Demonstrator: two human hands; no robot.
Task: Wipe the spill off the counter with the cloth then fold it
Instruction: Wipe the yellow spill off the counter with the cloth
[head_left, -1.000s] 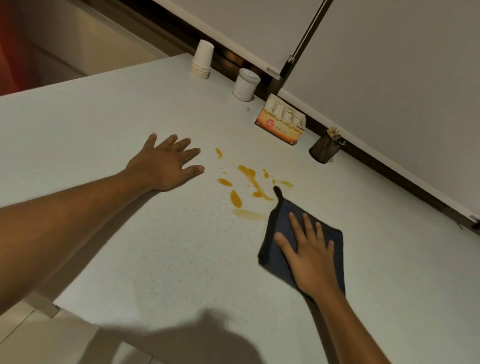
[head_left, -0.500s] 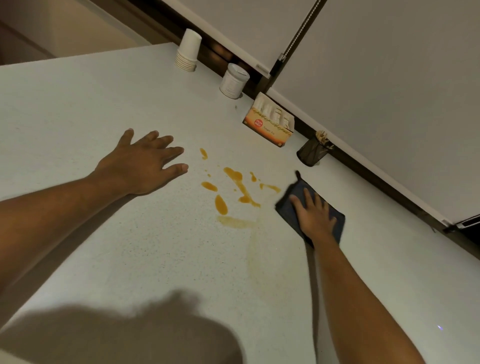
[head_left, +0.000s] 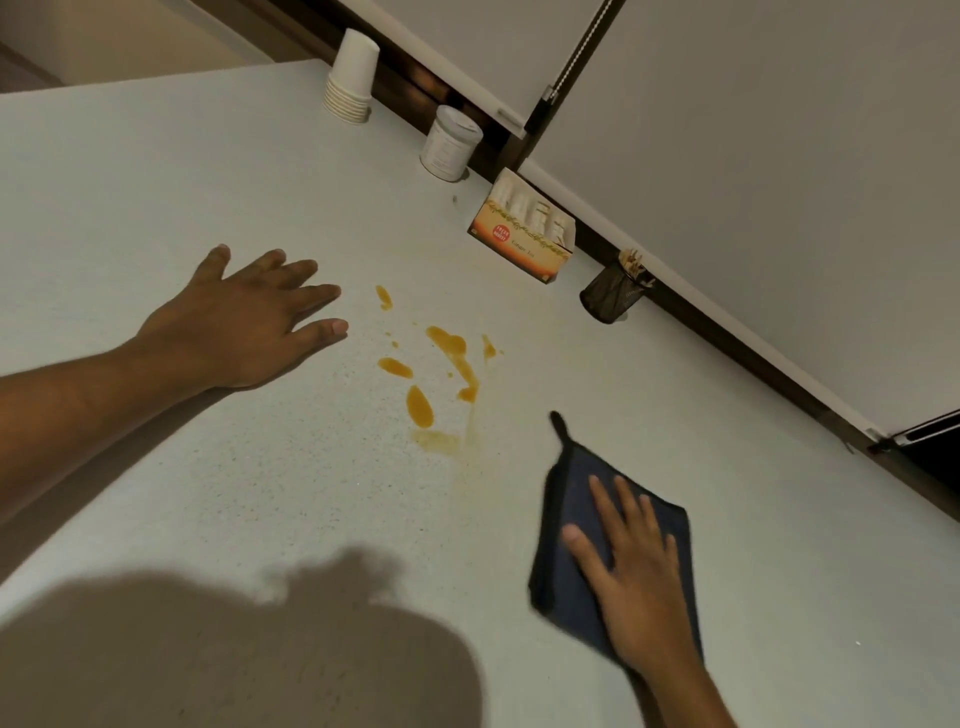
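Here is the broad, pale speckled table (head_left: 182, 197), and most of the job is not yet done. The left hand (head_left: 249, 322) lies flat and open on the surface, fingers spread, gripping nothing, bracing just to the left of the mess. The right hand (head_left: 631, 577) is also open, palm down, pressing flat on the dark blue square cloth with a small hanging loop (head_left: 566, 519); it pins the cloth rather than clutching it.

The orange liquid spill (head_left: 447, 364), a scatter of drops and streaks with a fainter smeared patch nearest the person, sits ahead and to the left of that right hand, apart from the cloth, and just beyond the left fingertips.

Along the far edge, well ahead of both hands: an orange-and-white cardboard tea box (head_left: 522, 236), a stack of white paper cups (head_left: 353, 78), a white lidded tub (head_left: 449, 143) and a black mesh holder of sticks (head_left: 610, 293).

Risks from here, as I judge it: a flat palm could slide over the cloth and leave it bunched; a wide sweep could drag orange thinly across clean table, as that pale smear suggests; a long push forward might nudge the tea box; and the left fingers are close enough to get wet.
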